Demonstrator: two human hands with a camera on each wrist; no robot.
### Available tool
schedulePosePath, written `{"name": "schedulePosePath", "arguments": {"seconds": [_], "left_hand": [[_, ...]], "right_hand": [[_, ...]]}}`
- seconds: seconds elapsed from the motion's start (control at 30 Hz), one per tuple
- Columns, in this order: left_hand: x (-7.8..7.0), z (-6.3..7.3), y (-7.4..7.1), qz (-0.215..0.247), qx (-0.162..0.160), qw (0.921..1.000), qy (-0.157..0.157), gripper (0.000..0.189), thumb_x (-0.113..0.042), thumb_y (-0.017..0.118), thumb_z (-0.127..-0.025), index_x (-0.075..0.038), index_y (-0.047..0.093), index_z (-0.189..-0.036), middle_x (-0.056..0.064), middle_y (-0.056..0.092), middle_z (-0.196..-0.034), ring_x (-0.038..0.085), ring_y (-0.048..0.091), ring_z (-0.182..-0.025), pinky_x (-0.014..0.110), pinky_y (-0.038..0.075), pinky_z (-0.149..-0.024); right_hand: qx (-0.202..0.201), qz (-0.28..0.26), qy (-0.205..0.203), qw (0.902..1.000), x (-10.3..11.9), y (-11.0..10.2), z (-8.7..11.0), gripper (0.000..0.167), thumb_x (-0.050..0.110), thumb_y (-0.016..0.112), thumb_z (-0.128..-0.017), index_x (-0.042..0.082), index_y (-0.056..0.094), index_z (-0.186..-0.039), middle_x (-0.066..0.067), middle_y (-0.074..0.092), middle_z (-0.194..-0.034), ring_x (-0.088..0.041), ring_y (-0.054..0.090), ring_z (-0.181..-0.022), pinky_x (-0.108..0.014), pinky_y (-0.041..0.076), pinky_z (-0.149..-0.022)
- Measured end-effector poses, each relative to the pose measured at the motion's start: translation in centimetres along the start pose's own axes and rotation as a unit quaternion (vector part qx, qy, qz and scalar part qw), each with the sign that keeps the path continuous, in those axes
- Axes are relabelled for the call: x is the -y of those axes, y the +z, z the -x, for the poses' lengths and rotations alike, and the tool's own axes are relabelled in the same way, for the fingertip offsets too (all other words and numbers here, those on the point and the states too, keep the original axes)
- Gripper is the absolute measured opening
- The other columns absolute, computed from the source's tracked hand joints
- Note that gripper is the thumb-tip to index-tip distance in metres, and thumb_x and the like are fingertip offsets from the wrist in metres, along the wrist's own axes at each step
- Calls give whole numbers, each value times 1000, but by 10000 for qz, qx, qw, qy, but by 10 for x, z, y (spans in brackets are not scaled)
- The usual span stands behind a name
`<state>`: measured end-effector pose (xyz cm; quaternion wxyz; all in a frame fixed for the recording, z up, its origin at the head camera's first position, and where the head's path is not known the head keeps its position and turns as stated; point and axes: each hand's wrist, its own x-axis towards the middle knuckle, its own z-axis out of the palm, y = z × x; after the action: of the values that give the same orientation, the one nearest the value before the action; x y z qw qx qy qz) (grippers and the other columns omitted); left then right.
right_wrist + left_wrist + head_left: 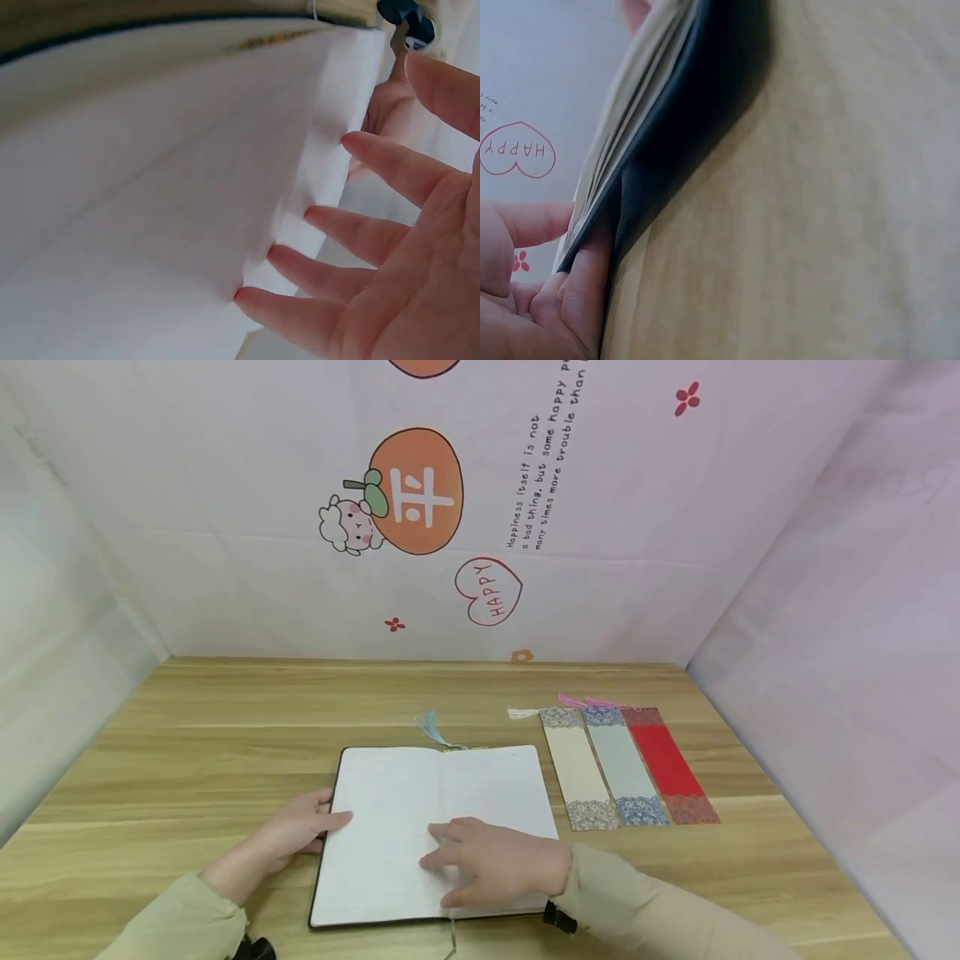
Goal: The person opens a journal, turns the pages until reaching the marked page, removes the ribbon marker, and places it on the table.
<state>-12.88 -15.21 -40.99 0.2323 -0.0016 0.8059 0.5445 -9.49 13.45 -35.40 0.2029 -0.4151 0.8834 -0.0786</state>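
An open notebook with blank-looking pages and a dark cover lies on the wooden table. My left hand grips its left edge, thumb on the page and fingers under the cover; the left wrist view shows the dark cover lifted at a slant there. Over the right page, my right hand is spread, its fingertips touching the paper near the centre fold. A light-blue tassel sticks out past the notebook's top edge at the fold. A thin ribbon hangs from the bottom edge.
Right of the notebook lie three bookmarks side by side: cream, pale blue and red, with white and pink tassels at their tops. A printed cloth wall stands behind the table, with plain cloth on both sides.
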Motion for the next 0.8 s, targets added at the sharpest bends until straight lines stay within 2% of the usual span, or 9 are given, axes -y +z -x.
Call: {"name": "schedulePosePath", "arguments": {"seconds": [0.13,0.3,0.53,0.8], "left_hand": [[0,1,1,19,-27,10000,45,46,-16,57,-94,8,43,-131,5,65,-99,13,59,-80,31,50,-70],[0,1,1,-9,-60,10000,30,45,-16,57,-94,7,44,-131,5,65,-101,13,58,-82,31,50,-71],[0,1,1,-32,-61,10000,67,44,-16,57,-94,7,45,-130,3,65,-95,12,58,-80,31,49,-69],[0,1,1,7,-26,10000,89,42,-15,57,-94,7,46,-128,1,65,-91,12,59,-78,31,50,-69]], "right_hand": [[12,-102,664,9977,-16,-5,-2,60,40,71,-82,21,51,-136,-9,40,-148,-29,36,-136,-40,33,-110],[-119,-122,1404,9900,-42,-7,-8,69,39,74,-78,18,48,-139,-10,36,-150,-33,33,-137,-46,31,-110],[-467,-422,1838,9809,-70,-11,-13,70,33,76,-78,13,47,-139,-13,33,-151,-39,28,-138,-51,28,-110],[-710,-511,2163,9724,-96,-17,-13,84,36,79,-75,9,40,-143,-18,31,-150,-43,21,-139,-55,25,-110]]}}
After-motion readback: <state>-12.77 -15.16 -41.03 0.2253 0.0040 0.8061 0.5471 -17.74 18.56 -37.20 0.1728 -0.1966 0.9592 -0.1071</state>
